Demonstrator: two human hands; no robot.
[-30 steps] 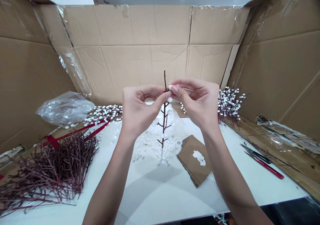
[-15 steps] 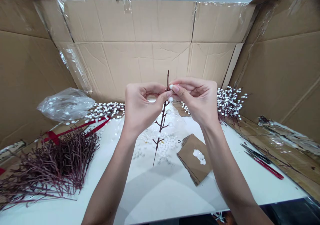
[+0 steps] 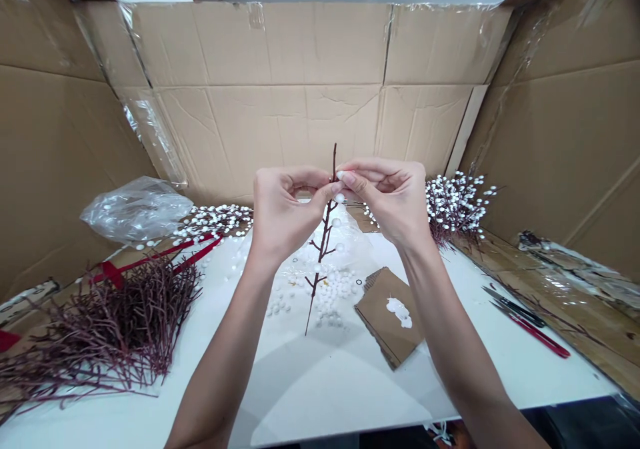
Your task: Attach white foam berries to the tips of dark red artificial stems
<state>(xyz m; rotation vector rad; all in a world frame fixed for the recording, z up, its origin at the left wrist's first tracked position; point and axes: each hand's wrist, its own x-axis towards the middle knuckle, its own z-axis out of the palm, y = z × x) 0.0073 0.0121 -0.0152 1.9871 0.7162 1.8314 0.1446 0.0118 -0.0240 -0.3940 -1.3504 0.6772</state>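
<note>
Between thumb and fingers, my left hand (image 3: 293,206) pinches a dark brown artificial twig (image 3: 325,232), held upright over the table. The twig has short side stubs, and a few white balls sit along its right side. My right hand (image 3: 393,199) is closed in a pinch on a small white foam ball (image 3: 341,175), right against the twig's upper part. Fingertips of both hands nearly meet there, so the exact contact is partly hidden. Below lie many loose white balls (image 3: 337,292) on clear plastic. A cardboard piece (image 3: 387,339) bears a blob of white glue (image 3: 399,312).
Bare twigs (image 3: 125,322) are heaped at the left beside a red ribbon (image 3: 195,256). Behind them are a plastic bag (image 3: 137,209) and white-berried twigs (image 3: 217,221). More berried twigs (image 3: 457,202) stand at back right. Tweezers (image 3: 535,332) lie on the right; cardboard walls (image 3: 280,122) surround the table.
My right hand has shifted slightly left, bringing the white ball closer against the twig. My left hand still holds the twig in nearly the same spot.
</note>
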